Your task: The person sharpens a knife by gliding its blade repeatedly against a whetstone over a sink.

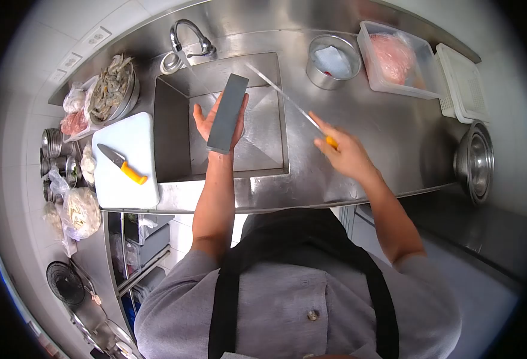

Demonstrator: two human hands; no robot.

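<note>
Over the sink (173,152), my left hand (202,122) holds a grey whetstone (227,113). The stone lies tilted along the palm, with the thumb out to the left and most fingers hidden beneath. My right hand (347,152) is closed round the yellow handle of a long, narrow-bladed knife (284,96). Its blade is seen nearly edge-on and points up and left over the sink's right side, apart from the stone. A second yellow-handled knife (133,173) lies on the white cutting board (126,131) left of the sink.
A faucet (185,36) runs water into the sink. At left are a bowl of shrimp (111,90) and bagged food (82,212). On the right stand a metal pot (333,78), a plastic tub of pink meat (419,87), a white basket (467,90) and metal bowls (476,161).
</note>
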